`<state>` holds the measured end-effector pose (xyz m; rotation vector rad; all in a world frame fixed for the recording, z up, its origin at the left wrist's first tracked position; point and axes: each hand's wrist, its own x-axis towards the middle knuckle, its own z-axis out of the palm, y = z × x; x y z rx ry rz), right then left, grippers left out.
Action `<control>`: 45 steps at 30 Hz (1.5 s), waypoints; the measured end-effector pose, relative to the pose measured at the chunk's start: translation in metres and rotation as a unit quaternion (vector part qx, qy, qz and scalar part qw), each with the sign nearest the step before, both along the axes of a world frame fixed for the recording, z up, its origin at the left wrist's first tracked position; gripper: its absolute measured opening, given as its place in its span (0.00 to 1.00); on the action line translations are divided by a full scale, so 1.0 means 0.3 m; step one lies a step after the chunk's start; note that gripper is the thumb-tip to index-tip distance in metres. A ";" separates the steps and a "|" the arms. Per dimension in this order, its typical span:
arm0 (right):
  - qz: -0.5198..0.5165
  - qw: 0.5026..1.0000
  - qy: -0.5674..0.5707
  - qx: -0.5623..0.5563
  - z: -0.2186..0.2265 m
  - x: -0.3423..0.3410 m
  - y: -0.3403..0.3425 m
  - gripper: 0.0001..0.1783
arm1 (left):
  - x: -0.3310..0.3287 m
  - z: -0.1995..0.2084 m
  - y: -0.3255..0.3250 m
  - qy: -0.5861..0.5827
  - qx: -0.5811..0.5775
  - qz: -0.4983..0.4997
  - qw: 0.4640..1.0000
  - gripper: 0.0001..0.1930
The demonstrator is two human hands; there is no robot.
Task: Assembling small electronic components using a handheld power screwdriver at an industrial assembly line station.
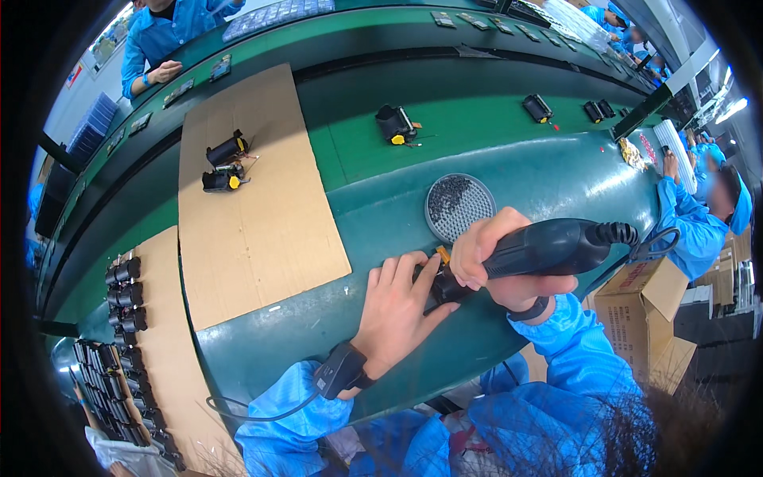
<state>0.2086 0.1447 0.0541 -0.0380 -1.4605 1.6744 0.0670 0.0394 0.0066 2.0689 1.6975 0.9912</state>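
Your green bench [381, 211] runs across the view, with a green belt [461, 135] beyond it carrying black units [393, 125]. A brown cardboard sheet [262, 262] lies to your left over bench and belt; two similar units [221, 180] rest on it, each with a yellow piece. To your right, beside the bench, an open carton [632, 318] bears lines of printed lettering on its flap and side. You have a black driver [548, 248] lying nearly level, its cord end to the right, with your right hand [515, 289] wrapped around it. Your left hand [399, 312] is clamped on a black part [445, 288] on the bench before you, thumb on the near side, fingers on the far side. Your fingers hide the driver's tip, so whether it touches the part cannot be told. Just beyond sits a round grey dish [479, 203], tiny dark pieces [450, 195] gathered toward its left.
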 end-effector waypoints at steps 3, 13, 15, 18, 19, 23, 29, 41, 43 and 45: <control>0.006 1.000 -0.006 -0.002 -0.014 -0.004 0.004 0.53 | -0.001 0.006 -0.003 0.005 -0.016 -0.005 1.000 0.33; 0.036 0.998 -0.021 -0.045 -0.020 0.003 0.014 0.52 | 0.006 0.007 -0.006 0.006 -0.003 0.004 1.000 0.31; 0.039 0.999 -0.025 -0.009 -0.015 0.014 0.008 0.52 | 0.009 0.002 -0.003 0.006 0.003 -0.002 1.000 0.31; 0.042 0.996 -0.022 0.075 -0.006 0.040 0.025 0.51 | 0.012 0.021 0.004 0.003 0.003 -0.010 1.000 0.31; -0.009 0.999 0.029 0.022 0.022 0.051 0.019 0.51 | 0.016 0.028 0.009 -0.005 -0.001 -0.017 1.000 0.30; -0.057 0.979 0.194 0.023 0.113 0.086 0.059 0.50 | 0.002 0.020 -0.007 -0.083 0.067 -0.038 0.994 0.31; -0.171 0.971 0.161 0.039 0.167 0.255 0.150 0.48 | -0.224 0.218 -0.189 0.003 -0.027 0.173 0.985 0.29; -0.176 0.981 0.077 0.021 0.002 0.327 0.246 0.48 | -0.387 0.193 -0.353 0.053 -0.138 0.289 0.946 0.42; -0.178 0.980 0.080 0.021 0.004 0.331 0.259 0.47 | -0.504 0.234 -0.444 0.113 -0.057 0.373 0.919 0.43; -0.187 0.979 0.079 0.015 0.016 0.332 0.260 0.46 | -0.687 0.219 -0.605 0.153 -0.007 0.466 0.871 0.43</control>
